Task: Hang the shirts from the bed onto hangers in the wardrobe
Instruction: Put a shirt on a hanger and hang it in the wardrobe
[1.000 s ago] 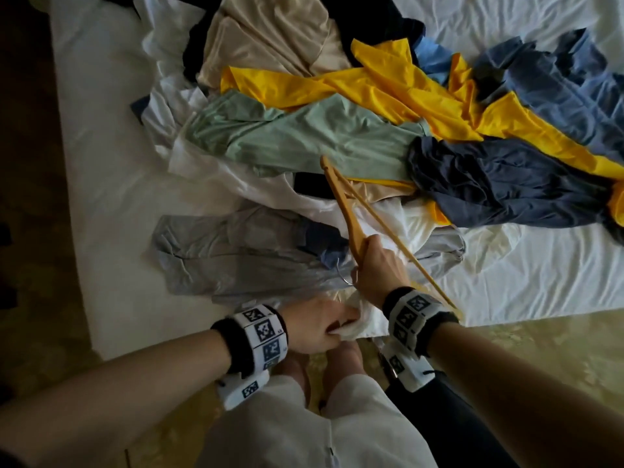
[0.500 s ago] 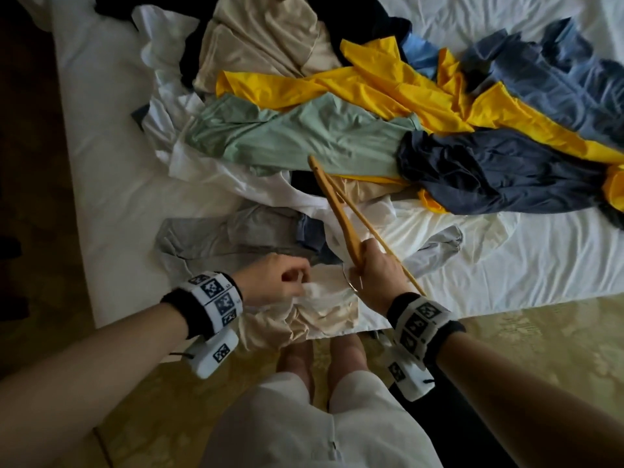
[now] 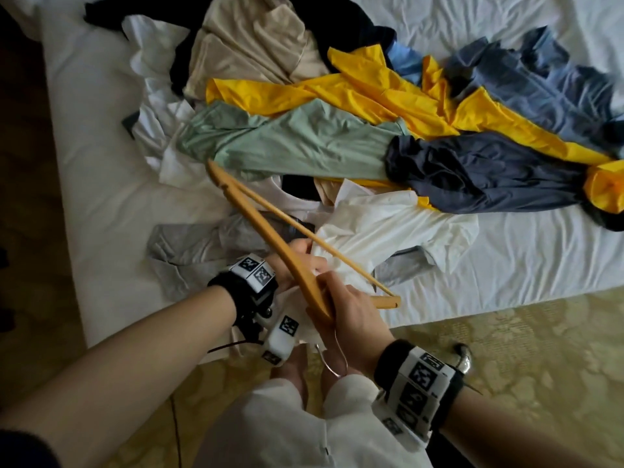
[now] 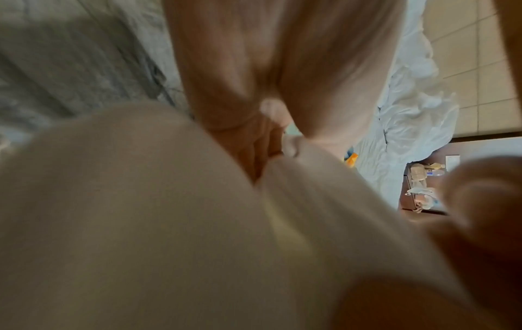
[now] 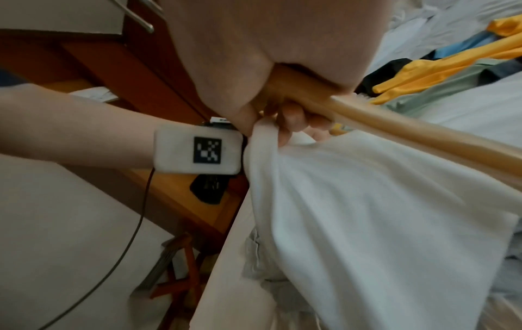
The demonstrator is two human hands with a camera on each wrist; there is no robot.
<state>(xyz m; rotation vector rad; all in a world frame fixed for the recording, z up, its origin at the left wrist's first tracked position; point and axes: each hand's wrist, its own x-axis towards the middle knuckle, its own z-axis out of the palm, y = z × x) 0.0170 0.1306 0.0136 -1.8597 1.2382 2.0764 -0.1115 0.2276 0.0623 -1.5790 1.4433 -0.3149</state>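
My right hand grips a wooden hanger at its middle, near the bed's front edge. The hanger's metal hook hangs below the hand, and one hanger arm points up-left over the clothes. My left hand sits just under the hanger and holds a bunch of a white shirt. The right wrist view shows the hanger lying across the white shirt. In the blurred left wrist view, pale fabric fills the frame in front of the fingers.
The white bed carries a pile of shirts: grey, mint green, yellow, navy, blue-grey, beige. I stand on yellow patterned carpet. Wooden furniture stands to the left.
My left hand moved from the bed's edge up and right to the hanger, bringing the white shirt bunch. My right hand drew the hanger nearer, so its hook now hangs free.
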